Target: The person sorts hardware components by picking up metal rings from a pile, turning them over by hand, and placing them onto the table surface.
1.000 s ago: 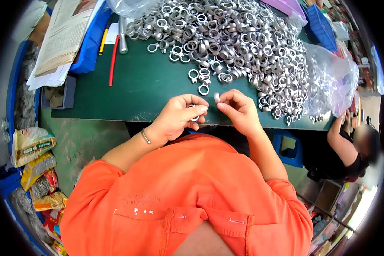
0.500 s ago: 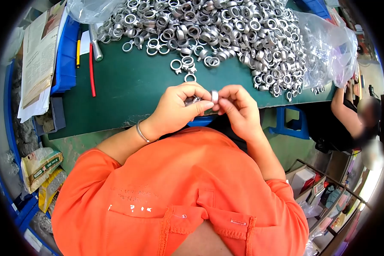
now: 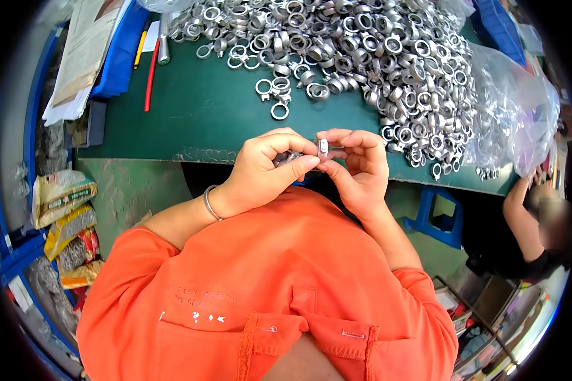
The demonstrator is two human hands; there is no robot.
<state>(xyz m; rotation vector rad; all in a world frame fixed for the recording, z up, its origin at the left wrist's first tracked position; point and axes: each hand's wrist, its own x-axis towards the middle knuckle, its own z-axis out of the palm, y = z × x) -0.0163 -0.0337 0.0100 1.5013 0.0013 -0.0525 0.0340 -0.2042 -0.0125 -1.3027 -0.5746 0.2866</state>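
Observation:
A small silver metal ring [image 3: 323, 150] is held upright between my two hands at the table's front edge, its lug side facing up toward me. My left hand [image 3: 260, 166] pinches it with thumb and forefinger. More metal pieces [image 3: 287, 157] show inside the curled left fingers, partly hidden. On the other side, my right hand [image 3: 361, 166] grips the same ring between thumb and fingers. Beyond my hands, several loose rings [image 3: 279, 111] lie on the green table [image 3: 190, 120], in front of a big heap of similar rings [image 3: 349, 57].
Left on the table are a red stick [image 3: 151, 77], a yellow pen [image 3: 140, 51], a metal rod [image 3: 164, 47] and a blue bin [image 3: 117, 63] with papers. A clear plastic bag [image 3: 511, 108] lies right. A blue stool [image 3: 437, 216] and another person [image 3: 521, 222] are at right.
The ring between my hands has turned, so its lug side now shows instead of the plain band. My right fingers have shifted around it. The whole view has tilted slightly.

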